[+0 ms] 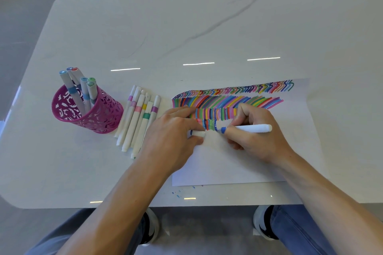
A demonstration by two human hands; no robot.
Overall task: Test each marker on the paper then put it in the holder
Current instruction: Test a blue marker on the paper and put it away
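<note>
Right hand (pixel 257 132) grips blue marker (pixel 248 128), tip on paper (pixel 269 163); left hand (pixel 174 130) pinches its cap (pixel 198 133).

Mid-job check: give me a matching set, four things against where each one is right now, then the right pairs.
Things:
1. blue marker
2. white cap
3. pink holder
4. loose markers

Places:
A. lying side by side on the table, between holder and paper
B. pinched in the left hand
C. at the table's left, holding upright markers
D. gripped in the right hand, tip on the paper

Pairs: 1-D, 2-B, 3-C, 4-A
</note>
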